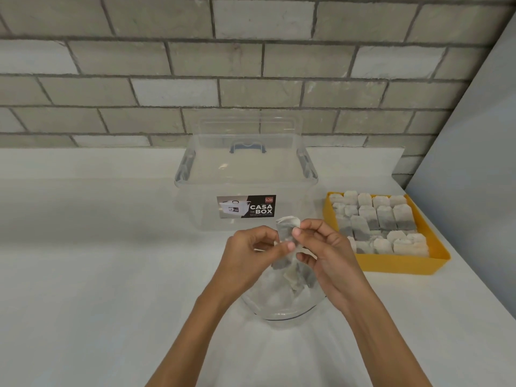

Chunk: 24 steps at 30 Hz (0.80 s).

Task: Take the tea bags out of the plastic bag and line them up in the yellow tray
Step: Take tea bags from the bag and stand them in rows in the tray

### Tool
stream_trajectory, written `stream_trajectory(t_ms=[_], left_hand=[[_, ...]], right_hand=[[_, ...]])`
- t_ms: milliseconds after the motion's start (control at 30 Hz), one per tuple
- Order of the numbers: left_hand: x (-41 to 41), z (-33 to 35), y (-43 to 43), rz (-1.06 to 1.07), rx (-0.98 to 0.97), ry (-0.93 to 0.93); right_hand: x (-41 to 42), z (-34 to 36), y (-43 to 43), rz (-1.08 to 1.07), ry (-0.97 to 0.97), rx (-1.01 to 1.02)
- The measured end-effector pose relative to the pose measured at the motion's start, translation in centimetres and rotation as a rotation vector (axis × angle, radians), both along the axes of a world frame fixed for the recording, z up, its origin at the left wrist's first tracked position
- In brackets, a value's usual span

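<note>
Tea bag [287, 227] pinched by left hand [248, 255] and right hand [326, 250] grips above plastic bag [282, 303].

There's a dark label [246, 206] on the front of the clear box [195, 208], reading "CASA BOX" in big white letters. Small red "CASA WARE" badge above it. The finer print underneath is too small to read.

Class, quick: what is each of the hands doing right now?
Left hand: closed, pinching a tea bag.
Right hand: closed, fingers on the same tea bag, above the plastic bag.
</note>
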<state>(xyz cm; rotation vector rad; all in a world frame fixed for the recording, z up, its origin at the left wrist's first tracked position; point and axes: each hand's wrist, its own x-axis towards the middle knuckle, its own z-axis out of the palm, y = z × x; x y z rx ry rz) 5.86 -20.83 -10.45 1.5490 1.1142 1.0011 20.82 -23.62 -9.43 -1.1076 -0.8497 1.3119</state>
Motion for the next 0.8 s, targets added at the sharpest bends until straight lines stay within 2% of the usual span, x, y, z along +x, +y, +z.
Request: stream_trajectory(t_ms=[133,333,433,567,700,800], left_hand=[[-0.3,0.3,0.6,-0.008,0.023,0.003],[-0.8,0.9,1.6,-0.044,0.062,0.107],[-1.0,1.1,1.9,-0.029,0.081,0.140],[-1.0,1.4,2.2,0.014,0.123,0.197],[-1.0,1.6,2.6,0.009,0.183,0.304],[-0.7,2.4,2.6,-0.001,0.170,0.277]], right_hand=[[0.3,0.5,0.4,-0.021,-0.174,0.021],[1.0,2.6,2.3,0.089,-0.508,0.223],[1.5,2.9,2.9,0.090,-0.579,0.268],[1.7,3.0,3.2,0.111,-0.583,0.313],[2.1,3.3,3.2,0.117,-0.726,0.361],[2.8,4.0,3.2,0.072,-0.748,0.386]])
